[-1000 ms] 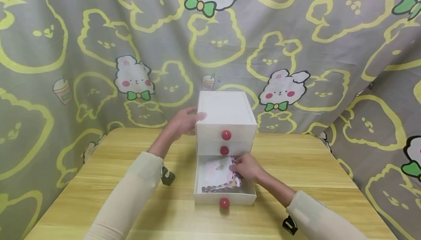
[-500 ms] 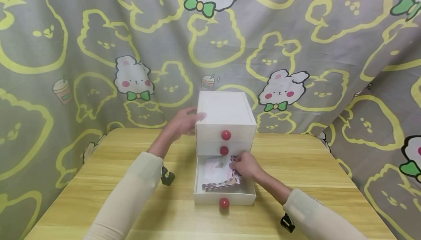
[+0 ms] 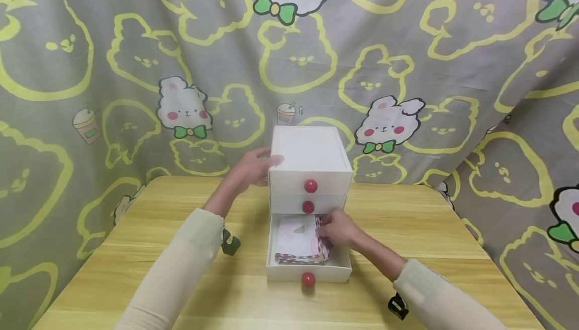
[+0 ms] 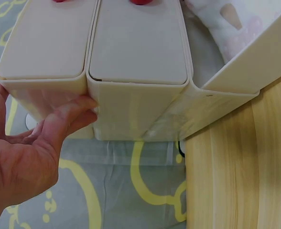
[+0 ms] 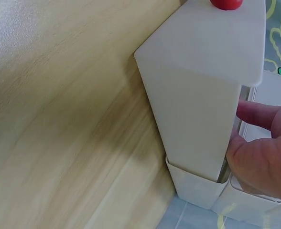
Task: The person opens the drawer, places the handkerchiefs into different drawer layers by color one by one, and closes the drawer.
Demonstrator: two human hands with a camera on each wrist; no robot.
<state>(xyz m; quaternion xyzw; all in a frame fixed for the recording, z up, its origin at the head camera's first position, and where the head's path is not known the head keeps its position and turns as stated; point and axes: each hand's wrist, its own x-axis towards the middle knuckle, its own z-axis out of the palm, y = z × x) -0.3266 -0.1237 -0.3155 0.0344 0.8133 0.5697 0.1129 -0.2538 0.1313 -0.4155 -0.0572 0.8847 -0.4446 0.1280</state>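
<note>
A white drawer cabinet with red knobs stands on the table, its bottom drawer pulled out. In that drawer lies a folded cloth with a pale printed face and checked edges. My left hand rests on the cabinet's upper left edge, thumb on top. In the left wrist view its other fingers touch the side wall. My right hand reaches over the drawer's right wall and holds the cloth's right edge. Its fingertips are partly hidden; in the right wrist view the drawer wall covers the cloth.
Above the pulled-out drawer are two shut drawers, the middle one and the top one. The wooden table extends to both sides. A patterned grey curtain hangs behind.
The cloth has shifted left in the drawer and its right side lies flatter and straighter. My right hand has barely moved; my left hand stays on the cabinet.
</note>
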